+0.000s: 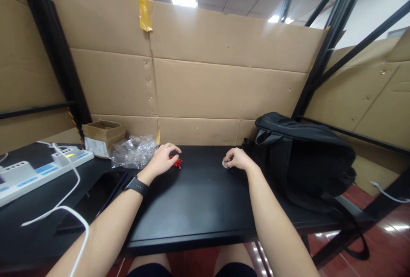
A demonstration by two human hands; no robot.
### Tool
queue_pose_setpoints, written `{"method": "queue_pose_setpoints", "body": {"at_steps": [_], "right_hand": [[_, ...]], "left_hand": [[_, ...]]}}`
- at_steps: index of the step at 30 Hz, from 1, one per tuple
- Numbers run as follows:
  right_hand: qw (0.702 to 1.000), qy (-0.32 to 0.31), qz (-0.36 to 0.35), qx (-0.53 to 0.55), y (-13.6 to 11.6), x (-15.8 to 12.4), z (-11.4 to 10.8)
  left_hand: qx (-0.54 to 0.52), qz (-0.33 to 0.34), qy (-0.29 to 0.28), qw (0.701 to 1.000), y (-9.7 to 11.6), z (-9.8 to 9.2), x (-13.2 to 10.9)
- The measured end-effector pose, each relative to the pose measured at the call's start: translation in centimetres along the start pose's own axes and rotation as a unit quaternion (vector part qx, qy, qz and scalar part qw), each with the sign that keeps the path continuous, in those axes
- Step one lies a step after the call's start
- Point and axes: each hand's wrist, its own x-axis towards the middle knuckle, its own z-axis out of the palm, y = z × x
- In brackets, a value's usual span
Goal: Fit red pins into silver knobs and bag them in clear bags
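Looks to me like the fiddly small-parts stage, one little thing per hand. Hands are well apart around the middle of the frame. The left hand (162, 160) has its fingers loosely spread, thumb right by a red bundle (177, 163), and I can't tell if it's actually touching. The right hand (238, 158), right of centre, seems to have a small round piece (224, 164) pinched in its fingertips, pale and maybe clear, mostly hidden. Next move calls for a light fingertip grip, I'd guess, since both bits are tiny and low.

Texture-wise: the red stuff looks stringy and tangled, on a smooth, satiny black tabletop (195, 202). Crinkly clear plastic (134, 153) sits left of centre, creased brown cardboard (198, 93) behind, and a slouchy black fabric bag (317, 166) at right.
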Motion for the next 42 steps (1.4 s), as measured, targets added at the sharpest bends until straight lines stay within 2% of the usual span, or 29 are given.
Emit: {"method": "queue_pose_setpoints", "body": {"at_steps": [3,11,15,22,28,34,38,42], "right_hand": [[1.0,-0.013,0.009,0.005,0.0,-0.1,-0.1],[0.999,0.019,0.031,-0.011,0.0,0.0,-0.1],[0.999,0.015,0.043,-0.006,0.2,-0.1,-0.4],[0.997,0.024,0.059,-0.033,1.6,-0.3,-0.8],[0.999,-0.011,0.047,0.026,3.0,0.1,-0.4],[0.997,0.006,0.074,0.028,3.8,0.3,-0.1],[0.994,0.032,0.094,0.046,3.9,0.2,0.0],[0.995,0.038,0.091,0.036,3.7,0.1,0.1]], "left_hand": [[0.0,0.002,0.0,1.0,0.0,0.0,0.0],[-0.001,0.003,0.007,1.0,0.2,-0.1,0.0],[0.0,0.004,0.005,1.0,0.3,-0.1,0.0],[0.002,0.003,0.006,1.0,0.1,0.0,0.1],[0.0,0.002,0.006,1.0,0.2,-0.1,0.1],[0.0,0.001,0.006,1.0,0.2,-0.3,0.0],[0.001,-0.002,0.002,1.0,-0.2,-0.3,0.1],[0.014,-0.008,-0.004,1.0,-1.4,-0.7,0.0]]}}
